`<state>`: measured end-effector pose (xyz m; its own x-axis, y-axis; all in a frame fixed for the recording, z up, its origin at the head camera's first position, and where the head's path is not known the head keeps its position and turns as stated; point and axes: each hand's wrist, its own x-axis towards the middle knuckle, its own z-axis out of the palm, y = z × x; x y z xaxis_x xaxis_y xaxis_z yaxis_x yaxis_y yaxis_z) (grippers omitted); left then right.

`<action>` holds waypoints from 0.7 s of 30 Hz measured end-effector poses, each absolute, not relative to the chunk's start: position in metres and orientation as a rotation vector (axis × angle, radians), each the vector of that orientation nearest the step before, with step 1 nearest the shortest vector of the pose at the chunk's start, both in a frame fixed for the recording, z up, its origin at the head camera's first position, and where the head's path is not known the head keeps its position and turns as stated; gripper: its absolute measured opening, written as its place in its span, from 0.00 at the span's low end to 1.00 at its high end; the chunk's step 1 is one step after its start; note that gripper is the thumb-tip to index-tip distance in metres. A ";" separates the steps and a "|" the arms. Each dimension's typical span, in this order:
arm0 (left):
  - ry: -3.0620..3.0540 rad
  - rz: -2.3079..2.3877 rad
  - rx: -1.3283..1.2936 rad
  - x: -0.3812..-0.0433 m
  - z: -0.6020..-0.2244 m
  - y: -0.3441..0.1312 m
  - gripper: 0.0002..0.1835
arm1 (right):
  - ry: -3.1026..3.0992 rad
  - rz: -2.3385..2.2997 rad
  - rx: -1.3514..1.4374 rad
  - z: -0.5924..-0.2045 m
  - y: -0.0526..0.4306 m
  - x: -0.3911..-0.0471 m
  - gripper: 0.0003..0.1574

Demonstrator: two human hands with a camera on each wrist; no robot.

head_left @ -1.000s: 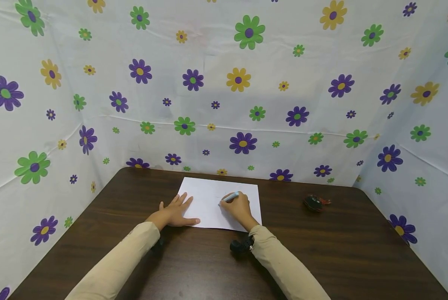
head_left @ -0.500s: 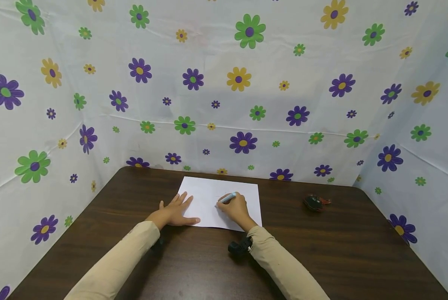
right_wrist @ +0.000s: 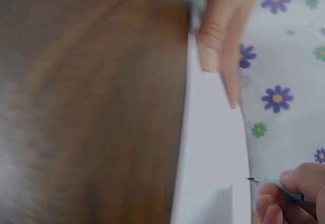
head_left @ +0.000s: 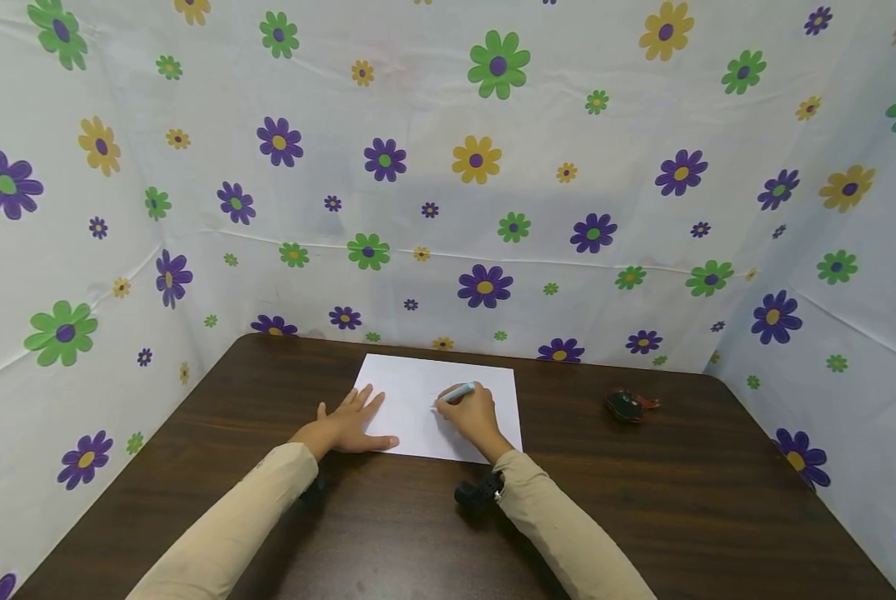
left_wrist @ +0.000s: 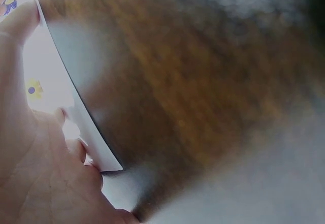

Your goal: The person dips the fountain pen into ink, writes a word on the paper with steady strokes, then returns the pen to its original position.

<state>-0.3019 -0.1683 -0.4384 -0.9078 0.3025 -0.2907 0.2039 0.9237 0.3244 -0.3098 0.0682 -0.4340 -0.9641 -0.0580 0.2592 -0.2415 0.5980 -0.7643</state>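
Observation:
A white sheet of paper [head_left: 410,379] lies flat on the dark wooden table [head_left: 387,525], with faint short marks near its middle. Spread over the paper's left side is my left hand [head_left: 348,427], its fingers straight and thumb along the near edge; the left wrist view shows its palm [left_wrist: 40,178] close up. My right hand [head_left: 478,418] pinches a light blue pen [head_left: 458,392], which slants down to the left over the paper. In the right wrist view the pen's pointed dark metal tip [right_wrist: 252,180] shows beyond curled fingers [right_wrist: 274,203]. Whether the tip touches the paper I cannot tell.
A small dark, shiny object with a red end [head_left: 629,406] sits on the table to the right; its kind is unclear. Behind the table and at both sides hangs a white flower-patterned cloth [head_left: 417,183]. A black device [head_left: 479,493] is under my right wrist.
My right hand has shifted slightly left across the paper with the pen, mostly in the first half second. My left hand keeps its place on the sheet.

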 end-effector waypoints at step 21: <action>2.761 0.417 0.385 -0.294 -0.429 -0.167 0.54 | -2.623 1.246 0.097 -0.435 0.084 -0.328 0.04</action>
<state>-0.2944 -0.1669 -0.4289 -0.9119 0.3079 -0.2716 0.2140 0.9210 0.3254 -0.3285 0.0836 -0.4349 -0.9701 0.0406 0.2393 -0.1598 0.6352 -0.7556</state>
